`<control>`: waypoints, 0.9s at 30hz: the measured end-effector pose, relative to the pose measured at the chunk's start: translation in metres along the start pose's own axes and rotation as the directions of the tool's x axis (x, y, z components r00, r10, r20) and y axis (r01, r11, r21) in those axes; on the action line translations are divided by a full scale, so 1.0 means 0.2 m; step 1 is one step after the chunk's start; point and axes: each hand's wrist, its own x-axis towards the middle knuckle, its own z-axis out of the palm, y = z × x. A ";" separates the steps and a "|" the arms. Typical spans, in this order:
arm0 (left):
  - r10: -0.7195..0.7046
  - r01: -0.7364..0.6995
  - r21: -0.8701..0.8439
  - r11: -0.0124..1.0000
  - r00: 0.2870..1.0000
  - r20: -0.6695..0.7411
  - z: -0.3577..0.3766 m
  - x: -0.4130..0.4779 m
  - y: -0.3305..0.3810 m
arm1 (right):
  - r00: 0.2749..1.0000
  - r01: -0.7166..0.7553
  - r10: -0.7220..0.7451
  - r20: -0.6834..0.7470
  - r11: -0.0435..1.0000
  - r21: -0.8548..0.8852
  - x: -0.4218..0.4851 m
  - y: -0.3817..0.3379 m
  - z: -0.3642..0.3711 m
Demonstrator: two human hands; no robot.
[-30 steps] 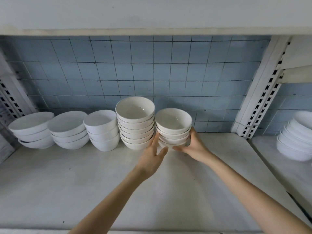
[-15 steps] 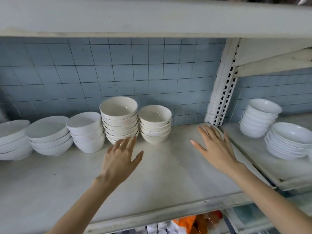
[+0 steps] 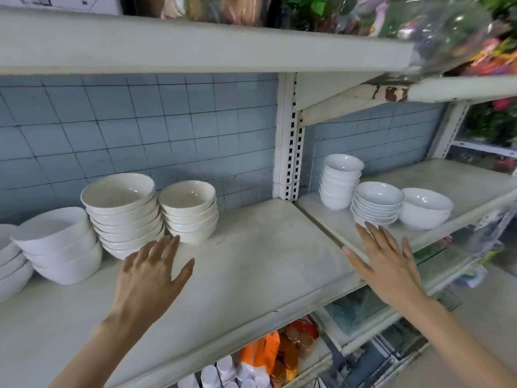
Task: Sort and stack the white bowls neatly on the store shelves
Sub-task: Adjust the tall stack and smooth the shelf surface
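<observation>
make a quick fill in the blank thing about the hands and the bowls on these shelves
1. The left hand and the right hand each hold ____.
2. The wall tiles behind the bowls are ____ in colour.
3. Right of the slotted post, the shelf carries a tall stack, a low stack and ____ single bowl.

Missing words: nothing; blue; one

Left hand, right hand off stack
</observation>
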 end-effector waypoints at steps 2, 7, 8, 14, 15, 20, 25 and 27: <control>0.016 -0.016 -0.003 1.000 1.000 0.000 0.00 0.01 0.10 | 0.999 -0.033 0.033 0.012 0.999 -0.005 -0.03 0.11 -0.01; 0.057 -0.056 -0.025 0.998 0.998 0.005 0.01 0.04 0.44 | 0.996 -0.075 0.074 0.053 0.997 0.015 -0.08 0.39 -0.02; 0.065 -0.064 -0.039 0.997 0.998 0.009 0.01 0.04 0.52 | 0.996 -0.074 0.073 0.050 0.997 0.024 -0.10 0.45 -0.02; 0.122 -0.119 -0.070 0.990 0.992 0.041 0.04 0.02 1.02 | 0.997 -0.068 0.066 0.029 0.995 0.079 -0.15 0.85 -0.03; 0.127 -0.122 -0.082 0.989 0.991 0.047 0.04 0.01 1.11 | 0.997 -0.066 0.064 0.036 0.994 0.081 -0.15 0.92 -0.03; 0.218 -0.210 -0.129 0.969 0.975 0.051 0.08 -0.03 1.51 | 0.998 -0.043 0.038 0.042 0.991 0.129 -0.15 1.17 -0.08; 0.302 -0.285 -0.200 0.938 0.951 0.062 0.07 0.05 1.83 | 0.998 -0.020 0.011 0.054 0.986 0.166 -0.10 1.34 -0.08; 0.316 -0.300 -0.208 0.931 0.948 0.046 0.10 0.12 1.92 | 0.998 -0.031 0.019 0.062 0.979 0.199 -0.06 1.39 -0.08</control>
